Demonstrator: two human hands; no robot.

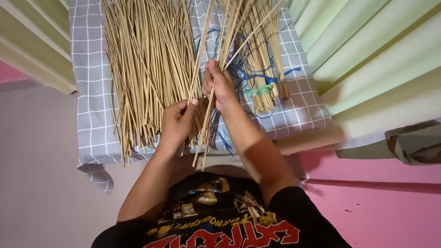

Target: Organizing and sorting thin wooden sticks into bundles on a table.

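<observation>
Two hands point(197, 108) gripping thin sticks point(206, 115).

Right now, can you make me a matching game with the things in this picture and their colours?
Things:
1. loose sticks
2. string
3. band round the tied bundle
4. checked cloth

Colours:
A. green
B. grey with white lines
C. tan
D. blue

Pairs: 1-C, 2-D, 3-A, 4-B
</observation>
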